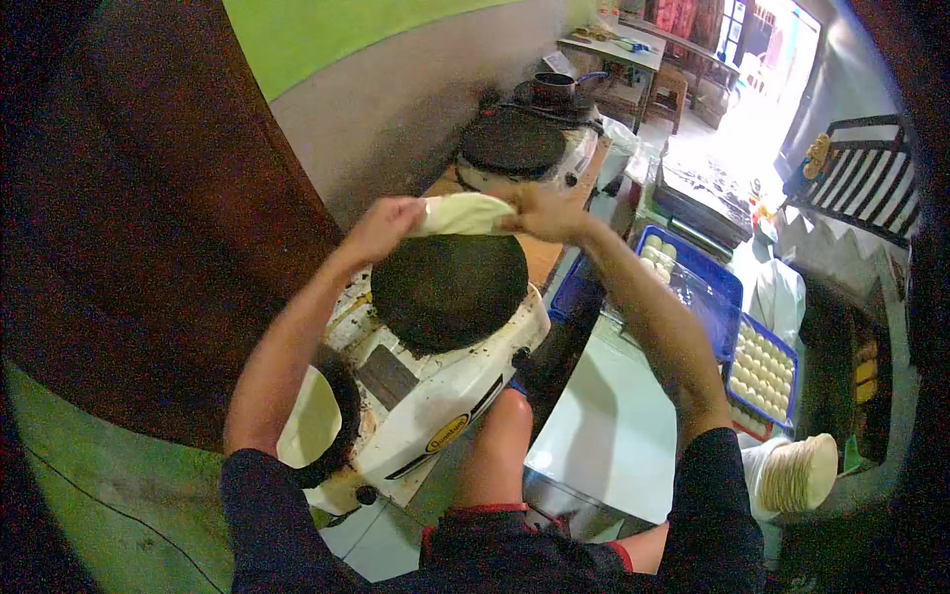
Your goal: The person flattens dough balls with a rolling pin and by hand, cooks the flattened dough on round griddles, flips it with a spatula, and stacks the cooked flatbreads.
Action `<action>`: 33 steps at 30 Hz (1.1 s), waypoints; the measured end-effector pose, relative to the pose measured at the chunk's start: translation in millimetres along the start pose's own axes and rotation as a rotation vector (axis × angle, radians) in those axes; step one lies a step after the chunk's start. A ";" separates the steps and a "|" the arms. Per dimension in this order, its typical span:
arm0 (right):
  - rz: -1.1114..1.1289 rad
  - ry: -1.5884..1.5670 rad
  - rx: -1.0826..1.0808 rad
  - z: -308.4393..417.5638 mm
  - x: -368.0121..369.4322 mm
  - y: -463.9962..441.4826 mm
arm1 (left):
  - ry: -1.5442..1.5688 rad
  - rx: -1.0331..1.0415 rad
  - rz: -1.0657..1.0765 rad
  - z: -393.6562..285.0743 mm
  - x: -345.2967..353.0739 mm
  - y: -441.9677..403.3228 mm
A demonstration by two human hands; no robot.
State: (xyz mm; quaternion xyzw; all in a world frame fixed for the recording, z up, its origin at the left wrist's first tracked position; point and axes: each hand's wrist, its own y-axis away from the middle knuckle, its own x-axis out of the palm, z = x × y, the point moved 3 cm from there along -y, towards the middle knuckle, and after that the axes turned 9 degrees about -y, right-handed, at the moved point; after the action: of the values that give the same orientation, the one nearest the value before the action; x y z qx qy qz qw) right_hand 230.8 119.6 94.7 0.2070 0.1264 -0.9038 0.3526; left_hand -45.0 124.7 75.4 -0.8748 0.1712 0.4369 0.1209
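Note:
A pale, thin sheet of dough [463, 214] is stretched between my two hands, over the far edge of a dark round griddle pan [450, 292]. My left hand [394, 224] pinches its left end, and my right hand [542, 212] grips its right end. The griddle sits on a white two-burner gas stove [465, 381]. On the stove's nearer burner, a second dark pan [346, 416] holds another flat round of dough [312, 421], partly hidden behind my left forearm.
Farther along stands another stove with a dark griddle [513, 142] and a small saucepan [554, 89]. To the right are a white-topped surface [594, 416], blue trays of dough balls [762, 371] and a stack of flat dough rounds [800, 473]. A wall [396, 89] borders the left.

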 end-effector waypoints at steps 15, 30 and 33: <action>-0.178 0.440 0.091 -176.9 144.2 -60.4 | -0.549 -0.043 -0.006 79.4 165.8 -6.6; 0.063 0.460 0.119 -68.9 127.6 128.2 | -0.580 0.077 0.428 -40.7 109.8 111.7; -0.146 0.250 0.260 -55.8 99.0 205.5 | -0.475 0.370 0.299 -92.2 128.6 111.0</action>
State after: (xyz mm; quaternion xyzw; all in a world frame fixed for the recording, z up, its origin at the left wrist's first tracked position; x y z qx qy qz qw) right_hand 322.6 -65.3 -17.3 0.3518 0.0661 -0.9029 0.2381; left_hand 48.7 -34.7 19.3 -0.6768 0.3410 0.6031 0.2487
